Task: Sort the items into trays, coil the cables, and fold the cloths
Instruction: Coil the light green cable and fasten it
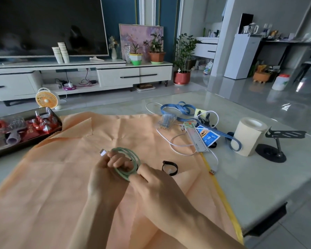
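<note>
Green cable [127, 164] is coiled in loops and held over the orange cloth [61, 177] mid-worktop [258, 177]. We see both grips on it: left grip [106, 175] curled round the coil, connector poking out above the fingers; right grip [156, 180] pinching the coil's near edge. 1 black band [170, 168] lies just right, white cable [180, 142] and ruler [196, 139] beyond, tray [57, 121] far left.

A pale green cable [122, 175], wound in several loops, is held over the spread, creased orange cloth [61, 177].
</note>
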{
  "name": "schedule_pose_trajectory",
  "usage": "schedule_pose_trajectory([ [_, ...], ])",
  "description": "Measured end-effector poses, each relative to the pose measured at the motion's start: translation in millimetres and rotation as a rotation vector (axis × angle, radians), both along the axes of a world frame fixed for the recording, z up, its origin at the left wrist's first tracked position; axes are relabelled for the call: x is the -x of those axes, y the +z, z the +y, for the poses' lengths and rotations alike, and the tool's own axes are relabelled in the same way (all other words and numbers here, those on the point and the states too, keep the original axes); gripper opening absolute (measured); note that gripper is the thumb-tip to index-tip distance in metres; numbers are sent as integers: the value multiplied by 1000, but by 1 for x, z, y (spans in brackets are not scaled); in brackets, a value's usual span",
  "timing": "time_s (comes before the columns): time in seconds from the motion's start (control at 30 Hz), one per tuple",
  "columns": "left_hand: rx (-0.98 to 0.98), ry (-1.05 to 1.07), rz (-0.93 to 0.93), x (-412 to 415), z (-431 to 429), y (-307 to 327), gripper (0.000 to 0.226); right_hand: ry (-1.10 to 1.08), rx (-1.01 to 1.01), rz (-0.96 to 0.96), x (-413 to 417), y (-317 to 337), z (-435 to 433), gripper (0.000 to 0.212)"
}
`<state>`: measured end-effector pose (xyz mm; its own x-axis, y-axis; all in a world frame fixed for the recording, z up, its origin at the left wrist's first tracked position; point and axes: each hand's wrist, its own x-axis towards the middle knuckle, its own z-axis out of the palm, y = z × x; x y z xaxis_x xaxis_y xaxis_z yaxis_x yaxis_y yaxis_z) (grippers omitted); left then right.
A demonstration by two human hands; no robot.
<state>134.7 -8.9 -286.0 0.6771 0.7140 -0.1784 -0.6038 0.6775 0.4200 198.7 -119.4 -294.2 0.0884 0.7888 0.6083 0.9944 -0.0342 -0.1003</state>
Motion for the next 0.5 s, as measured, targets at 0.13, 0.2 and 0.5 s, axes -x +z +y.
schedule_pose_trajectory([
  [0.13, 26, -65, -115, 6, 0, 0, 34, -168, 22, -92, -6, 3, -4, 13],
  [0.2, 8, -95, -126, 2, -4, -1, 38, -260, 117, -7, -8, 8, 0, 17],
  [0.5, -37, -204, -87, -14, -19, -6, 49, -249, 41, 1366, -15, 12, 9, 22],
])
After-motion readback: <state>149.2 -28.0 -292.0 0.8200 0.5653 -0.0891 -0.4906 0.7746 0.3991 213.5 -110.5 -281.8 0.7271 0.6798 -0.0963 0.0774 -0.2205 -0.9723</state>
